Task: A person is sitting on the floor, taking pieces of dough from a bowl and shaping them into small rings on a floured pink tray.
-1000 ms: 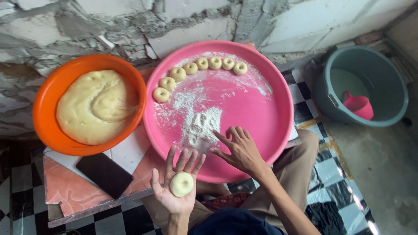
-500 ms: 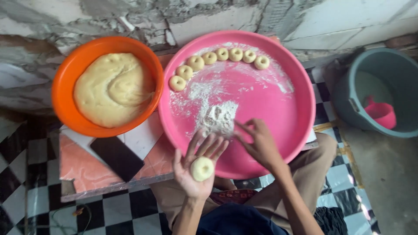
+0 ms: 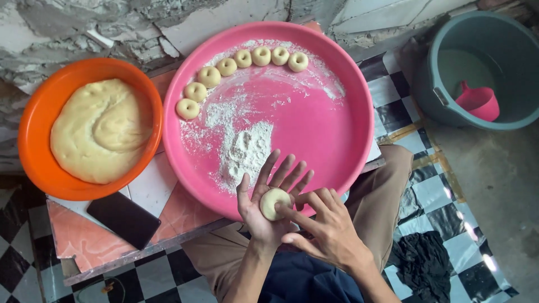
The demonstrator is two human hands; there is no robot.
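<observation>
Half a second ago the right hand (image 3: pixel 331 233) was reaching out over the flour pile (image 3: pixel 244 148) on the pink tray (image 3: pixel 337 140); it has since drawn back and come onto the dough piece (image 3: pixel 274 203) lying in the left hand (image 3: pixel 266 202). The left hand has hardly shifted: palm up, forearm rising from the bottom edge, fingers spread flat and apart over the tray's near rim, not curled around anything, so the round pale dough piece simply rests on the open palm. The right hand comes in from the lower right, back of the hand toward the camera, fingers loosely bent and apart, with the index fingertip laid on the middle of the dough piece; whether it is pressing in or only touching is hard to tell from this angle. Seven ring-shaped dough pieces (image 3: pixel 243 58) sit in a curved row along the tray's far left rim, well apart from the hands. To the left of the tray, an orange bowl (image 3: pixel 33 112) holds a large mass of dough (image 3: pixel 101 130), and a dark phone (image 3: pixel 123 220) lies on the tiled board below it.
</observation>
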